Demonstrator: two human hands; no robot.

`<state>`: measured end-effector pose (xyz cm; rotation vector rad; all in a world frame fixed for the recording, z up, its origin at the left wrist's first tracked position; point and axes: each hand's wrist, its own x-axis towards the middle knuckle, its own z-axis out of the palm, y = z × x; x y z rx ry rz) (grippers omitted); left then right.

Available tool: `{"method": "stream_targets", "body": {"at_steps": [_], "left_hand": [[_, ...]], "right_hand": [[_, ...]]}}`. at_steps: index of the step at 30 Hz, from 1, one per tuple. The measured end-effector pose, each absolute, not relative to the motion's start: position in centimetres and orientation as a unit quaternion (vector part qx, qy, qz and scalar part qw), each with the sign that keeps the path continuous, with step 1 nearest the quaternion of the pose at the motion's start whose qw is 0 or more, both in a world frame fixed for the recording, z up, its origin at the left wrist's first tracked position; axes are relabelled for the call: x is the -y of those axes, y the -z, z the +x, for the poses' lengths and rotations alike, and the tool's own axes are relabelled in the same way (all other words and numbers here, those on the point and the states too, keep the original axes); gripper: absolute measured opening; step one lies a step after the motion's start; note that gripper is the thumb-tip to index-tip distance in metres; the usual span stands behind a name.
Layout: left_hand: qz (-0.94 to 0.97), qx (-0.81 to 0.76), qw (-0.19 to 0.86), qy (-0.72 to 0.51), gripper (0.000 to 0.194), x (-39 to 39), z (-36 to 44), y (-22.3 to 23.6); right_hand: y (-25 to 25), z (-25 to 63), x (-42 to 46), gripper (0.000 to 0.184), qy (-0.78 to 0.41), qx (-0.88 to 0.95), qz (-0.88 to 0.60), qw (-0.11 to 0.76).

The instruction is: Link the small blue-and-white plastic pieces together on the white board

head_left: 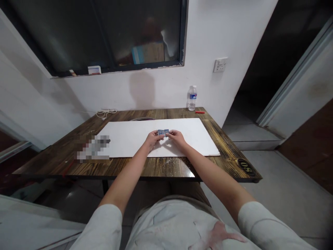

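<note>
A small blue-and-white printed piece, too small to tell its kind, is held level just above the white board. My left hand grips its left end, thumb in front and fingers behind. At its right end, my right hand pinches it between thumb and fingers. Both hands cast shadows on the board. The parts of the fingers behind the piece are hidden.
The board lies on a dark wooden table. A water bottle and a red pen-like stick stand and lie at the back right. A white cord lies at the back left. Blurred items cover the board's left end.
</note>
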<state>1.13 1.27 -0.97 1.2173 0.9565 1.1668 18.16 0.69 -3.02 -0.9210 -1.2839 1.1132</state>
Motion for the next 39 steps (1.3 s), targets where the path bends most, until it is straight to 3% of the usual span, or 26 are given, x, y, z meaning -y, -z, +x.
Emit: {"method": "stream_targets", "body": {"at_steps": [10,24,39], "left_hand": [[0.518,-0.403,0.570,-0.494,0.047,-1.11,1.17,0.80],[0.528,-0.418,0.548,-0.496,0.045,-1.08,1.21,1.08],[0.517,-0.417,0.563,-0.492,0.044,-1.32,1.22,1.09]], "right_hand": [[2.69,18.14,-0.37,0.033,-0.507,0.531,-0.362,0.574],[2.95,18.14,-0.35,0.026,-0.468,0.550,-0.411,0.557],[2.84,18.20,-0.41,0.031,-0.499,0.518,-0.402,0.566]]}}
